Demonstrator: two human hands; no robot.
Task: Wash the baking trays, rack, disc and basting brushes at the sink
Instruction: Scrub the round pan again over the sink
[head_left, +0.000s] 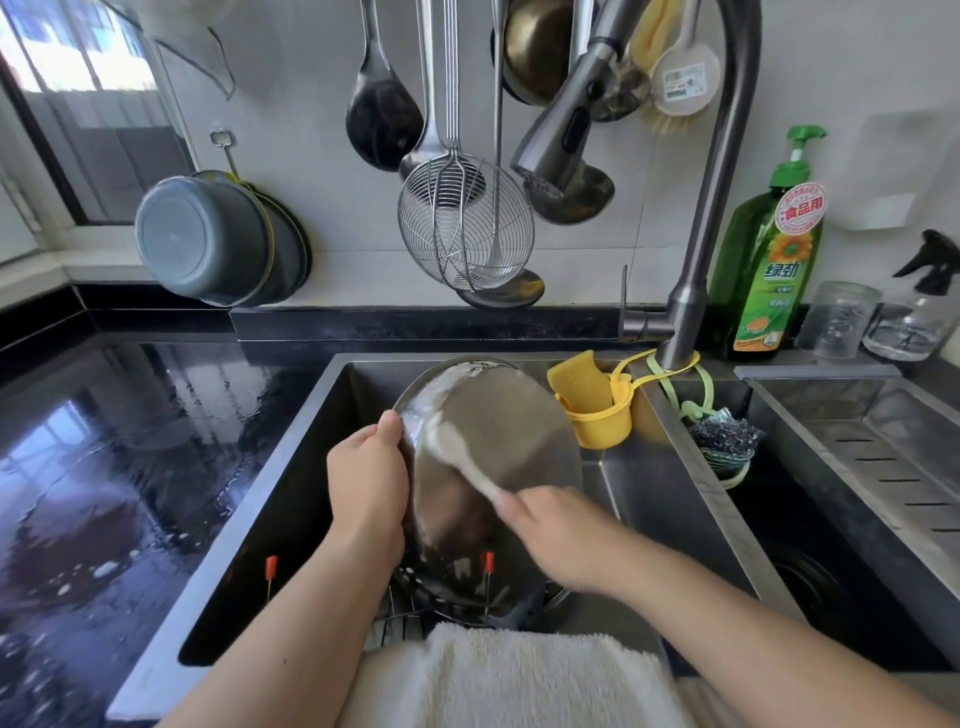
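Left hand (366, 483) clamps the tilted round steel disc (493, 447) by its rim, right hand (556, 530) pinches what looks like a blurred white brush (462, 452); sweep every part, steady tilt.

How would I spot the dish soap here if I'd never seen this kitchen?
Start at the tall grey faucet arching over the sink. Just to its right, on the counter against the wall, stands the dish soap bottle. It is the only green pump bottle, with a sunflower label; the jar and spray bottle beside it are clear.
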